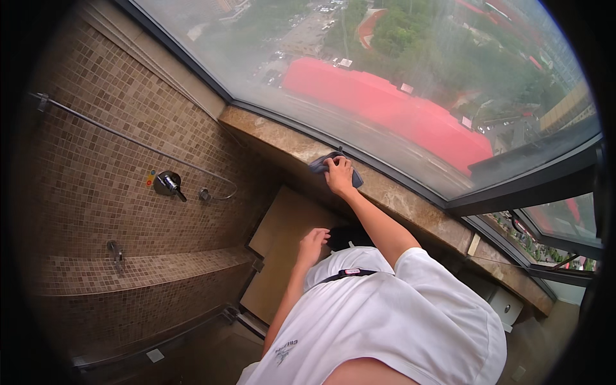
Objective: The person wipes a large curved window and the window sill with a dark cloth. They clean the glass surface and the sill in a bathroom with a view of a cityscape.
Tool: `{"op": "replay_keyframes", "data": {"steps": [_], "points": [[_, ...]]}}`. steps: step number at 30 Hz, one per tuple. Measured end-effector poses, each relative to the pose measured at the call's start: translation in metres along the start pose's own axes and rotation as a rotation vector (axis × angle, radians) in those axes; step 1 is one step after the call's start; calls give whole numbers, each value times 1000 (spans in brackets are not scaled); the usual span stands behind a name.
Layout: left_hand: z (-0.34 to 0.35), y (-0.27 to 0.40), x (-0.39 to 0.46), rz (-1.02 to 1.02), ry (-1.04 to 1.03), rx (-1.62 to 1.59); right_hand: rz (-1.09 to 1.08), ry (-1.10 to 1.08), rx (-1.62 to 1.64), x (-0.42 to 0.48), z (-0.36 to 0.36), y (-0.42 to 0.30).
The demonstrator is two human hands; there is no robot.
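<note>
My right hand (340, 176) grips a grey-blue cloth (321, 163) on the brown marble window sill (390, 188), close to the bottom of the window frame. Part of the cloth bunches up left of the fingers, and another part shows beyond the wrist side. Lower down, my left hand (314, 243) hangs in front of my body with nothing in it, its fingers loosely bent and apart. Beyond the sill, the large window pane (365, 91) looks hazy.
A mosaic-tiled wall on the left carries a shower mixer (168, 184) and a metal shower hose (139, 142). Below it is a tiled ledge (183, 263) with a spout (115, 255). At the right, a window sash (558, 221) stands tilted open above the sill.
</note>
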State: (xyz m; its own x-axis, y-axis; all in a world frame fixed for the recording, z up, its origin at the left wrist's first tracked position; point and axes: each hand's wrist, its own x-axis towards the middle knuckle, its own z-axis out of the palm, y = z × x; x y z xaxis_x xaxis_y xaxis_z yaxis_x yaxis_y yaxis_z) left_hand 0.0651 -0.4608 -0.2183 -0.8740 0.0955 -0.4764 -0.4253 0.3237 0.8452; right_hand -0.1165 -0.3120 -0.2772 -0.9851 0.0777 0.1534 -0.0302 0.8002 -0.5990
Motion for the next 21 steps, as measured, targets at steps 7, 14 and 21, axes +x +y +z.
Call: {"op": "replay_keyframes", "data": {"steps": [7, 14, 21], "points": [[34, -5, 25, 46, -183, 40, -118, 173, -19, -80, -63, 67], [123, 79, 76, 352, -559, 128, 467, 571, -208, -238, -174, 171], [193, 176, 51, 634, -761, -106, 373, 903, 1223, -241, -353, 70]]}}
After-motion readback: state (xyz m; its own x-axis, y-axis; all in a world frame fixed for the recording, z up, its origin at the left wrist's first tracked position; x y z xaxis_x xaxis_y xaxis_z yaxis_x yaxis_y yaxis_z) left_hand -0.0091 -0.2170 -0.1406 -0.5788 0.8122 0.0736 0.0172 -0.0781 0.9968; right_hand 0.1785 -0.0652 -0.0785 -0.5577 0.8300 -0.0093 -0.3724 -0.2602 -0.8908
